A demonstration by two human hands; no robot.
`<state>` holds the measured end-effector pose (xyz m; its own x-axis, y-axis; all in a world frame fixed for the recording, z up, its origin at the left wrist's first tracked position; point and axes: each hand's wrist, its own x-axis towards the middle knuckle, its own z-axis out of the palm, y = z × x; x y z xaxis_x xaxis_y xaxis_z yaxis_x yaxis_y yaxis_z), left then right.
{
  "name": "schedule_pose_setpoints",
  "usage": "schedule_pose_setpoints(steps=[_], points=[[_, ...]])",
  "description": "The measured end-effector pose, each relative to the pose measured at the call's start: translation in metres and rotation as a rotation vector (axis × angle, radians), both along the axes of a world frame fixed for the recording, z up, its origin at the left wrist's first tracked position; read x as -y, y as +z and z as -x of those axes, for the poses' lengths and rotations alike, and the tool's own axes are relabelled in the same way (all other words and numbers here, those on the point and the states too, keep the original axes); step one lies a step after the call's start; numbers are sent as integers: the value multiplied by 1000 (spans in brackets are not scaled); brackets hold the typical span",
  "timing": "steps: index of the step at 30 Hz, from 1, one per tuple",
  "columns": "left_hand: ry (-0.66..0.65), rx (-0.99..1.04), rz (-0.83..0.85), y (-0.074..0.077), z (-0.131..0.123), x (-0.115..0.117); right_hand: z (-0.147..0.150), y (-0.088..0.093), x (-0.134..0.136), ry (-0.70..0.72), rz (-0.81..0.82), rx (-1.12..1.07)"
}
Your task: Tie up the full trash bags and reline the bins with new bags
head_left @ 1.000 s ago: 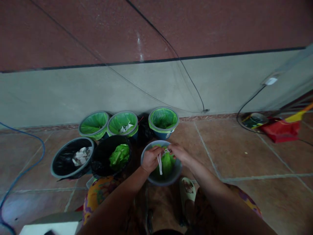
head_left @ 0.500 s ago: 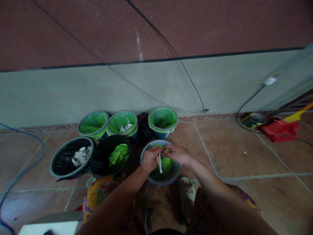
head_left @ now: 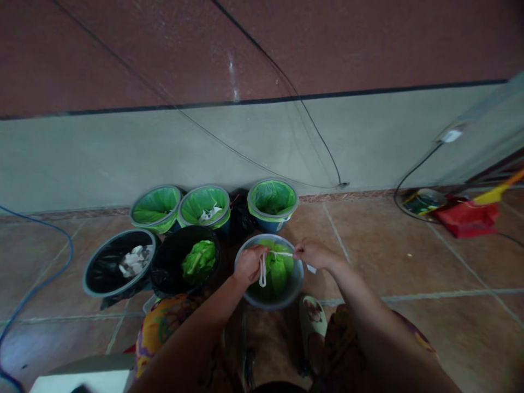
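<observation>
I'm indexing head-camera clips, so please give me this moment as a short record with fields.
Left grip: pinches white string, a loop hanging below
Right grip: pinches white string too, a pale end hanging below
String position: stretched between both, above the green bag
Green bag: inside the near bin
Along wall: three green-lined bins
Left of near bin: two black-lined bins, one holding white scraps, one crumpled green plastic
Far right: red dustpan
</observation>
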<state>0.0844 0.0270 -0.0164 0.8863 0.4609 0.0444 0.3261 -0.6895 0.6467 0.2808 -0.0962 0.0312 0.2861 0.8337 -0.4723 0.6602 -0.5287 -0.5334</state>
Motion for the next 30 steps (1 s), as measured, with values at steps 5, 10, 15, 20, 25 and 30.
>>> schedule_pose_setpoints(steps=[5, 10, 15, 20, 25, 30], points=[[139, -59, 125, 10, 3, -10, 2, 4, -2, -33, 22, 154], [311, 98, 650, 15, -7, -6, 8, 8, -6, -56, -142, -200], [313, 221, 1056, 18, -13, 5, 15, 12, -10, 10, -290, -427], [138, 254, 1124, 16, -14, 6, 25, 18, -13, 39, -343, -497], [69, 226, 962, 10, -16, 6, 36, 21, -20, -367, -424, -809], [196, 264, 943, 14, -17, 6, 48, 14, -25, -734, -448, -963]])
